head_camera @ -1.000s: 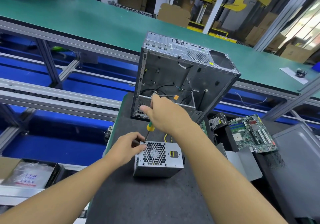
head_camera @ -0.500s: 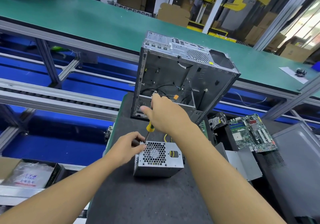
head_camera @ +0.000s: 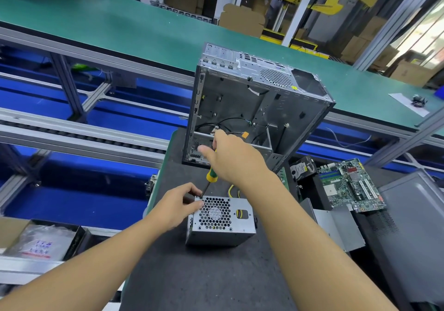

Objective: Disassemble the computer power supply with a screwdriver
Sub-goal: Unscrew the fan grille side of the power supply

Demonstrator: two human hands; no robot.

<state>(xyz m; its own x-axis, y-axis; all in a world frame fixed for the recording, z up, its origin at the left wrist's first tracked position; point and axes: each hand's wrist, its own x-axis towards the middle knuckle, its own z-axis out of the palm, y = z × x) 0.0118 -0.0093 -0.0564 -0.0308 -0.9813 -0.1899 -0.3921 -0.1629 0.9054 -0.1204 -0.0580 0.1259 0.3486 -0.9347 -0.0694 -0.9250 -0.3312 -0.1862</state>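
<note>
Grip of right hand (head_camera: 236,159) clamped on screwdriver (head_camera: 211,176), tip at far-left corner of power supply (head_camera: 223,237). Grip of left hand (head_camera: 179,205) pinches that corner.

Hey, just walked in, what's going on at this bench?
A person is working on a silver metal power supply box lying on the dark work mat. The left hand grips its far left corner, while the right hand holds a yellow-and-green-handled screwdriver, tip at that corner's screw. The cover is not off yet. An open grey metal computer case stands behind, and a green motherboard lies to the right.
</note>
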